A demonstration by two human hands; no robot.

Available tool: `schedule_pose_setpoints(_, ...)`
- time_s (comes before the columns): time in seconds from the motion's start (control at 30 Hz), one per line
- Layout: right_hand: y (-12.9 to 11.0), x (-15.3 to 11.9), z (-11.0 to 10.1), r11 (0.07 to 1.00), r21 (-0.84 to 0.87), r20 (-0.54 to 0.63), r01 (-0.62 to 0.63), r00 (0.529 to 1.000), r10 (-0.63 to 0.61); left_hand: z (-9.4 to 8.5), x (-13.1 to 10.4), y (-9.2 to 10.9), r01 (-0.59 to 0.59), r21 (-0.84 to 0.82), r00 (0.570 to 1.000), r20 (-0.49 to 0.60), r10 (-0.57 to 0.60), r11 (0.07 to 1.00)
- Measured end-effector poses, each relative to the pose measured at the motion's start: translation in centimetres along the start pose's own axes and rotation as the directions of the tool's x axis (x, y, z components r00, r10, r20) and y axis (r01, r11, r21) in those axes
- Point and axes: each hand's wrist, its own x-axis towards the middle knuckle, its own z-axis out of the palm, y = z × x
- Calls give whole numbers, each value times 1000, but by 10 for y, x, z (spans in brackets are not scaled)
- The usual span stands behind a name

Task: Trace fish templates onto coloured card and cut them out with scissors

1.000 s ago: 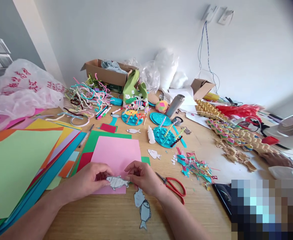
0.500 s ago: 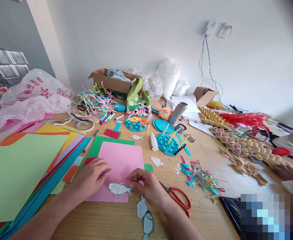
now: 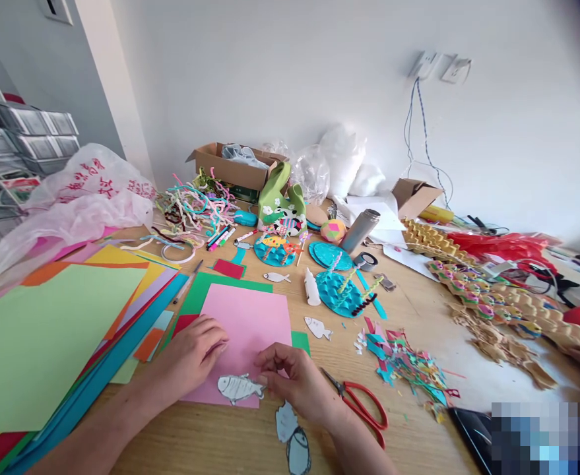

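In the head view, a grey paper fish (image 3: 239,388) is seen over the lower edge of the pink sheet (image 3: 247,316), its tail pinched by the fingers of the right hand (image 3: 293,384). The left hand (image 3: 194,351) is held over the sheet's left side, fingers curled; whether anything is gripped there cannot be told. Red-handled scissors (image 3: 348,390) are laid on the tabletop (image 3: 210,439), just beside the right hand.
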Motion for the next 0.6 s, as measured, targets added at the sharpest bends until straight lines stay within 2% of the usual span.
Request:
schedule_pose_setpoints(0.17, 2, 2, 1, 1000, 3, -12, -5, 1000, 5, 0, 1, -1, 22, 29, 998, -54, -21, 999)
schedule_pose_setpoints(0.3, 6, 5, -1, 999, -48, -36, -11, 999, 9, -13, 9, -2, 56, 88, 995, -82, -49, 995)
schedule_pose_setpoints(0.4, 7, 5, -2, 999, -39, -24, -17, 1000, 17, -25, 30, -9, 57, 157, 998, -47, -50, 986)
schedule_pose_setpoints(0.47, 6, 5, -2, 999, -27, -19, -20, 1000, 20, -29, 51, -20, 111, 248, 994, -30, -107, 962)
schedule_pose_setpoints(0.6, 5, 5, -2, 1000, 6, -6, -9, 1000, 9, -26, 94, -48, 176, 341, 984, -28, -177, 923)
